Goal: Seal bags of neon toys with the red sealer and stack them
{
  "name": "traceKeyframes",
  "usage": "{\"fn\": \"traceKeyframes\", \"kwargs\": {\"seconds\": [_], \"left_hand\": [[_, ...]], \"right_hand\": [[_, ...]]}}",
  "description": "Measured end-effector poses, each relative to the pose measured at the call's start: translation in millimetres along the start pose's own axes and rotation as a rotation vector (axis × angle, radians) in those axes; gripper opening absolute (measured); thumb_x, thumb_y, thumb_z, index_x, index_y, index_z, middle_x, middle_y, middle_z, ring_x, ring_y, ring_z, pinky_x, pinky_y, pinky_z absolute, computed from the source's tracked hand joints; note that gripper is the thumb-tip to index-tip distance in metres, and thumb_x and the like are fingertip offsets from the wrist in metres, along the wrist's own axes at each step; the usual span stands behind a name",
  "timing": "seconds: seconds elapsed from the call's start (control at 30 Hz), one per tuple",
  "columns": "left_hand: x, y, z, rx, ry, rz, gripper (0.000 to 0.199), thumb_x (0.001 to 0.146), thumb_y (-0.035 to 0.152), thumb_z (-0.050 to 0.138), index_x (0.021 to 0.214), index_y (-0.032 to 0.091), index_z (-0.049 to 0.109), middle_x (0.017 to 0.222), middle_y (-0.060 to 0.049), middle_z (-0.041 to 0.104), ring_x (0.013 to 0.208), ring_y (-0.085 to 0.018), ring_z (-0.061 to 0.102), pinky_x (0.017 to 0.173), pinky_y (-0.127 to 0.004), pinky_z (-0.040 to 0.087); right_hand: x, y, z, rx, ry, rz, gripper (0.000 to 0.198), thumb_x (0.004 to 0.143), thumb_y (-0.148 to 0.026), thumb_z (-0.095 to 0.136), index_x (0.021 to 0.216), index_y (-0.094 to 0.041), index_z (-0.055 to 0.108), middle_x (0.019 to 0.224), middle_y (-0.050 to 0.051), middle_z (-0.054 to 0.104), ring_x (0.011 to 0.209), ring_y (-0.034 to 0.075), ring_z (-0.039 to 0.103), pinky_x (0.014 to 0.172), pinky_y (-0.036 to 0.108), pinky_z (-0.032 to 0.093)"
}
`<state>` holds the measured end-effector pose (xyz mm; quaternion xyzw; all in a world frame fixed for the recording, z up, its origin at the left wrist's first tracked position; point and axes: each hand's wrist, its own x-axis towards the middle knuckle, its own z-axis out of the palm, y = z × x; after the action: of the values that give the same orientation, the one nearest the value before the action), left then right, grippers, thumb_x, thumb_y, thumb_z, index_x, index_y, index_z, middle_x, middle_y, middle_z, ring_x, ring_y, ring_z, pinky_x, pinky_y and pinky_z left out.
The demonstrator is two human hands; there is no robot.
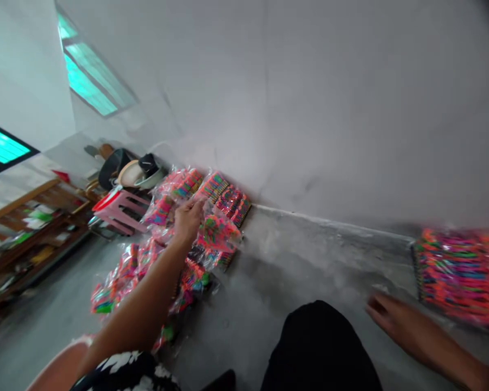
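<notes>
Left hand (188, 217) pinched a clear bag (217, 231) at the bag pile (162, 209), near the floor (309, 271) edge along the wall (342, 125). Right hand (395, 320) blurred, couldn't tell grip. Slick film could've slipped, toppling the pile.

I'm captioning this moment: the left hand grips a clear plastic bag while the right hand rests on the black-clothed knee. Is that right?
Not quite: the head view shows the right hand apart from the black-clothed knee, out over the grey floor near the colourful bundles. The left hand does grip a clear plastic bag.
</notes>
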<state>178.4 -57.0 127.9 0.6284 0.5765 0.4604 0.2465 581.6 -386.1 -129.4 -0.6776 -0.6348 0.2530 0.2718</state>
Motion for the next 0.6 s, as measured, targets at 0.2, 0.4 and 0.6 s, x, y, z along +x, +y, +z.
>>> {"fn": "traceKeyframes", "kwargs": {"seconds": [0.2,0.4,0.6], "left_hand": [[-120,115,99,-0.234,-0.434,-0.040,0.039,0.083,0.053,0.075,0.094,0.016,0.072,0.050,0.007,0.047,0.040,-0.009,0.038,0.040,-0.021,0.029],[-233,205,223,-0.471,-0.866,-0.037,0.040,0.087,0.055,0.072,0.094,0.016,0.070,0.053,0.005,0.053,0.042,-0.010,0.046,0.043,-0.022,0.040],[-343,286,328,-0.487,-1.331,0.193,0.029,0.094,0.045,0.065,0.089,0.017,0.066,0.058,0.002,0.063,0.047,-0.011,0.055,0.051,-0.022,0.047]], "right_hand": [[58,-159,-107,0.052,0.249,-0.354,0.091,0.082,-0.057,0.079,0.156,-0.018,0.045,0.160,0.019,0.047,0.149,0.035,0.045,0.122,0.051,0.040],[16,-134,-178,-0.247,0.385,-0.122,0.114,0.071,-0.051,0.089,0.161,-0.013,0.032,0.161,0.025,0.042,0.150,0.043,0.037,0.122,0.065,0.032],[-102,-29,-225,-0.343,0.526,0.187,0.035,0.089,-0.028,0.068,0.121,-0.014,0.066,0.119,0.016,0.069,0.113,0.031,0.063,0.105,0.046,0.047]]}}
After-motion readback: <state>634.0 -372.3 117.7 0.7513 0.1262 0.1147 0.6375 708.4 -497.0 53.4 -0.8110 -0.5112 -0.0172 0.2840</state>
